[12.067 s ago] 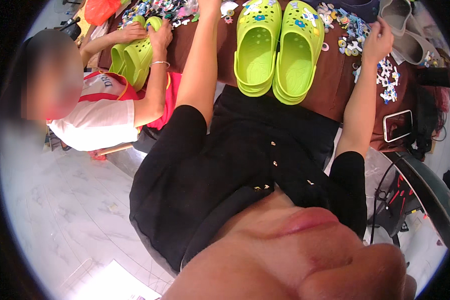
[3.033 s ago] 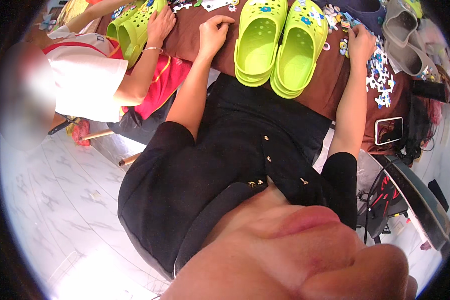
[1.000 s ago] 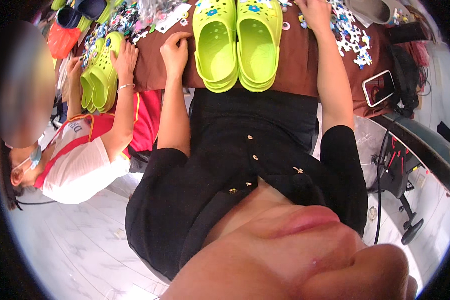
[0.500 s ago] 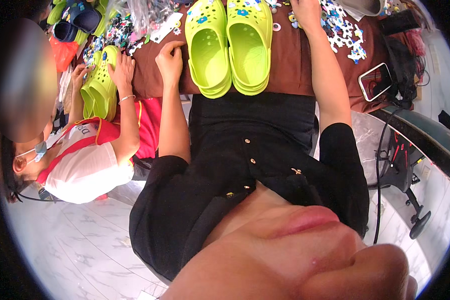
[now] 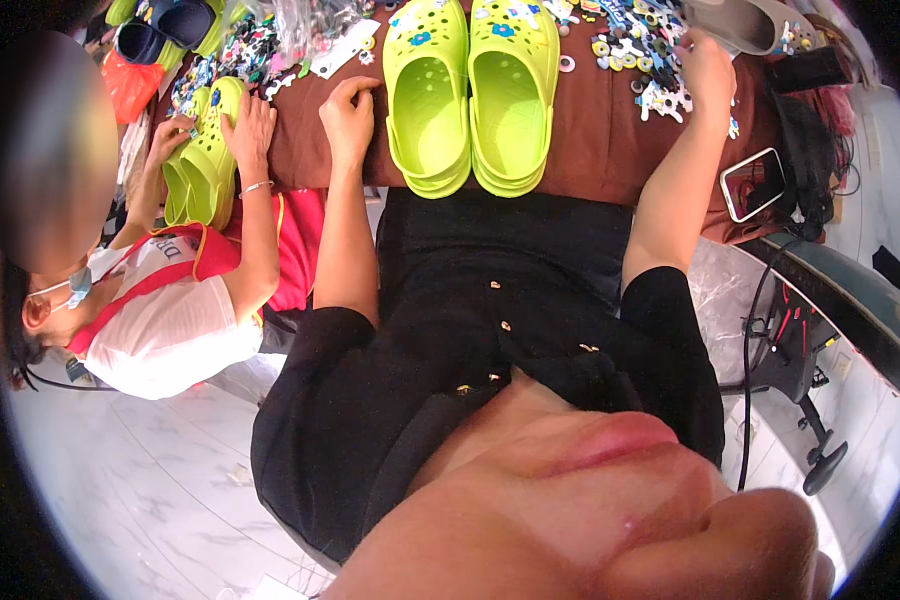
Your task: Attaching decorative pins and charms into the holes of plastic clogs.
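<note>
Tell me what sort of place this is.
Probably a small workshop or home workspace: lime-green clogs stand on a brown-covered table, loose colourful charms lie heaped to their right, and a co-worker handles another green pair.

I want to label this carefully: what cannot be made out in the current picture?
Green clogs, head view: toe tips, cut off by the top edge.
Right hand, head view: anything it holds, hidden by the hand itself.
Charm pile, head view: many designs, too small.

Brown-covered tabletop (image 5: 600, 150) carries lime-green clogs (image 5: 500, 105), heels at near edge; loose charms (image 5: 660, 98) and white-edged phone (image 5: 753, 186) lie to their right.
</note>
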{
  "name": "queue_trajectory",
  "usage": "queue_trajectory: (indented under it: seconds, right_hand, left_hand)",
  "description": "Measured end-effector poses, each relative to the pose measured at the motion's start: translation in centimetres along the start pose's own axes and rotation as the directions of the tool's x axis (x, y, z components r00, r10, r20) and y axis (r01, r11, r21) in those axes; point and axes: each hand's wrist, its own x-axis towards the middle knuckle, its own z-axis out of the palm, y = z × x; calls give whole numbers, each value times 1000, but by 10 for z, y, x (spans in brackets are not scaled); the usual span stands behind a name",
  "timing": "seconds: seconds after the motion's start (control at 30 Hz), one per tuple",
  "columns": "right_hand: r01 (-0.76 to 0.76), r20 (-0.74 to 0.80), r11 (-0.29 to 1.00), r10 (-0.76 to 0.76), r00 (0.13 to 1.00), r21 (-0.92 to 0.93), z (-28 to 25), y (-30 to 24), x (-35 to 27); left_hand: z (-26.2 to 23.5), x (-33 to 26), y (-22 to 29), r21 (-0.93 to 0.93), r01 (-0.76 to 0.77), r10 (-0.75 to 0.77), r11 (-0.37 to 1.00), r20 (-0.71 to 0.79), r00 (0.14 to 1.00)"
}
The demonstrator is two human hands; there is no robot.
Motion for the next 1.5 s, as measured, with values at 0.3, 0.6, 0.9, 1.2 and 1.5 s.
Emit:
queue_trajectory:
  seconds: [0.3, 0.6, 0.9, 1.2, 1.5]
  right_hand:
    - [202, 43, 966, -197, 979, -164, 12, -2, -6]
    - [133, 36, 949, -129, 991, -286, 20, 4, -4]
    - [153, 58, 984, -149, 987, -90, 9, 32, -5]
    - [281, 63, 960, -279, 958, -20, 21, 31, 7]
    - [345, 62, 933, -340, 938, -101, 16, 24, 6]
  left_hand:
    - [3, 2, -7, -13, -37, 37, 999, -23, 999]
    - [5, 0, -7, -54, -21, 19, 998, -24, 1000]
    - [6, 1, -5, -74, -48, 46, 996, -21, 999]
    - [7, 1, -9, -37, -72, 71, 997, -33, 997]
    - [10, -1, -13, -10, -107, 107, 994, -60, 993]
